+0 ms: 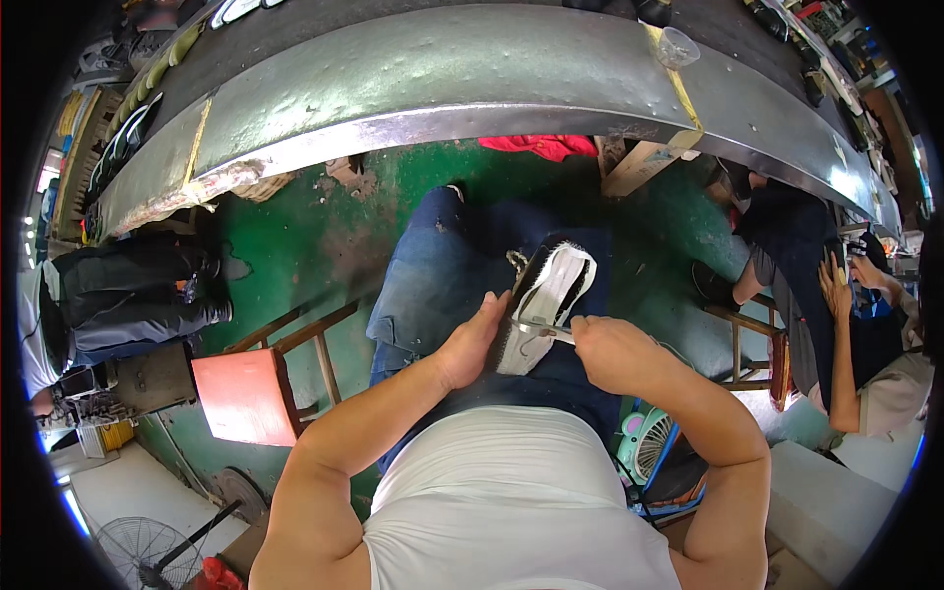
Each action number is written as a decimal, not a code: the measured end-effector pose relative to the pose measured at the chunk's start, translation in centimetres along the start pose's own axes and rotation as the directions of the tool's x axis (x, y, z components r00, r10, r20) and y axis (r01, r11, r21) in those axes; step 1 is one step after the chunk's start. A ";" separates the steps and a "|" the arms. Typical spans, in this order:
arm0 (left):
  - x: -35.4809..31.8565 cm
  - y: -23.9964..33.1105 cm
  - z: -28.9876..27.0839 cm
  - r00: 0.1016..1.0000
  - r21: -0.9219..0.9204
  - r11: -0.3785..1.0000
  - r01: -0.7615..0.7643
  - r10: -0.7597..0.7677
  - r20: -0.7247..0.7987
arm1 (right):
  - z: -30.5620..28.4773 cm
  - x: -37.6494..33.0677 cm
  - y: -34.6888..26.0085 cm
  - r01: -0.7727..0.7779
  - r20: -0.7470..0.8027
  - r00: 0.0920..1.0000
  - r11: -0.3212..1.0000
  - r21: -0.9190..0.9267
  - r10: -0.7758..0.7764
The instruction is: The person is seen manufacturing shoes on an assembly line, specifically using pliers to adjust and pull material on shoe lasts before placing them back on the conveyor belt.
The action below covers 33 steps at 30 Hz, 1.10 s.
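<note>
A shoe upper (531, 285), dark outside with a pale underside facing up and a ragged white edge at its far end, rests over my lap. My left hand (476, 340) grips its left side, thumb up along the edge and the other fingers mostly hidden. In my right hand (619, 352), closed round the handle, is a metal tool that looks like pincers (544, 329). Its head lies across the pale underside of the shoe, close to my left hand. My legs in blue jeans (425, 270) are under the shoe.
A metal-edged workbench (423, 74) spans the far side. Left of me stands a red-topped stool (244, 395); a small green fan (644, 442) is close on my right. Co-workers sit at both sides; the right one's hands (836, 290) show. A clear cup (678, 47) stands on the bench edge.
</note>
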<state>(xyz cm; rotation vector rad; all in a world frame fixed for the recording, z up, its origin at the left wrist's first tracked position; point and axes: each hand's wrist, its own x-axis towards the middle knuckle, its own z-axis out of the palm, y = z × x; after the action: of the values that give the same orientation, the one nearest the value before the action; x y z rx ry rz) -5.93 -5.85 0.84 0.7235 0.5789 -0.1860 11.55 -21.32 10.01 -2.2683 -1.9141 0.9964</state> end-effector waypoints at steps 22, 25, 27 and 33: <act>2.4 -1.3 -0.1 0.752 0.899 0.369 -0.237 0.655 -0.070 | 3.2 0.6 2.1 -0.103 -0.304 0.936 0.964 0.247 0.178; 2.8 -0.8 -0.3 0.659 0.944 0.017 -0.330 0.720 0.217 | 4.7 0.2 3.0 -0.193 -0.206 0.946 0.948 0.254 0.249; 2.4 0.0 0.2 0.847 0.971 -0.064 -0.230 0.478 0.232 | 4.9 -0.6 4.3 -0.226 -0.182 0.942 0.935 0.275 0.281; 1.4 2.6 1.1 0.958 0.992 -0.106 -0.062 0.274 0.089 | 0.9 0.7 3.9 -0.269 0.033 0.950 0.761 0.591 0.310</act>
<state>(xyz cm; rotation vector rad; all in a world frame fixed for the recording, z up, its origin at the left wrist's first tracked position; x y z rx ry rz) -3.33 -4.60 2.23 2.4243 0.3667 -0.3300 14.65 -22.02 7.39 -2.1875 -1.0136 1.2974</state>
